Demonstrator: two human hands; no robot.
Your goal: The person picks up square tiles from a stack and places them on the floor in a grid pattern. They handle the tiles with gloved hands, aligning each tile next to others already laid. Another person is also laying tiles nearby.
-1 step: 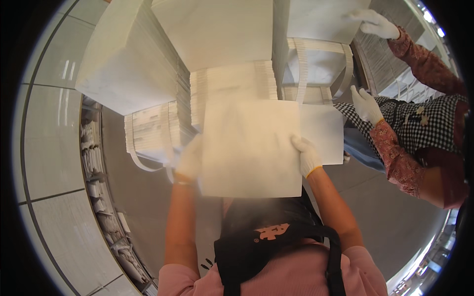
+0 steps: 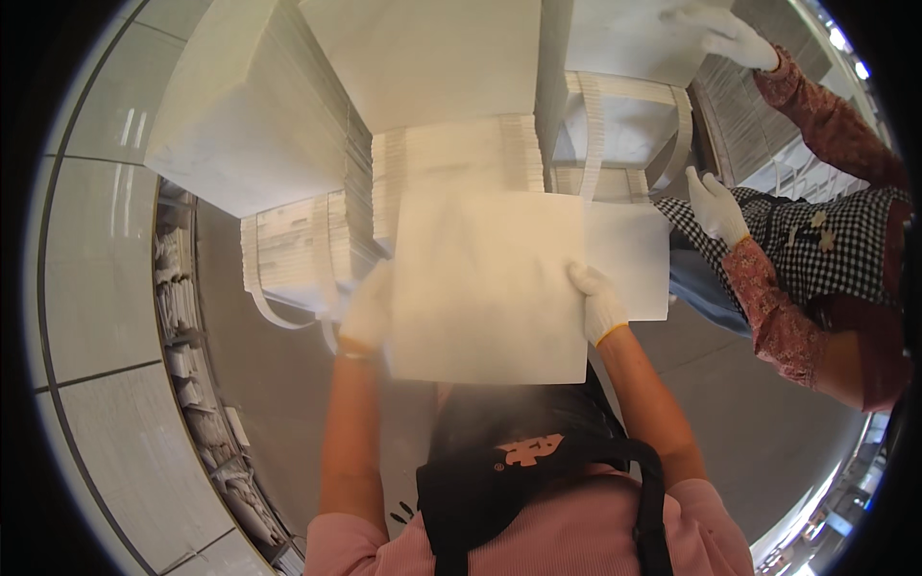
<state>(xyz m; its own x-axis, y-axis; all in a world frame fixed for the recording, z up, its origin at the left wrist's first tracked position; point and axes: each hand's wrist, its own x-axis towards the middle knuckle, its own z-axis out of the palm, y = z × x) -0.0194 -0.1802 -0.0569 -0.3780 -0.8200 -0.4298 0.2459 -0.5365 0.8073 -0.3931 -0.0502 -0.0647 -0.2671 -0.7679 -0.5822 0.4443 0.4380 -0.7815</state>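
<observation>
A pale square tile with faint grey veining is held flat in front of my body, a hand at each side edge. My left hand, in a white knit glove, is closed on its left edge; the fingers are partly hidden and hazy. My right hand, gloved the same, grips the right edge with the thumb lying on top and the other fingers out of sight beneath. Behind it, to the right, a second white square tile shows partly; what supports it is hidden.
Strapped tile stacks stand ahead, with another stack at left and one at right. A co-worker's gloved hand is close on the right, the other gloved hand beside the far-right stack. A large-tiled surface runs along the left.
The stacks sit very slightly differently in the picture. The co-worker's far hand has shifted a little. My hands and the held tile look the same.
</observation>
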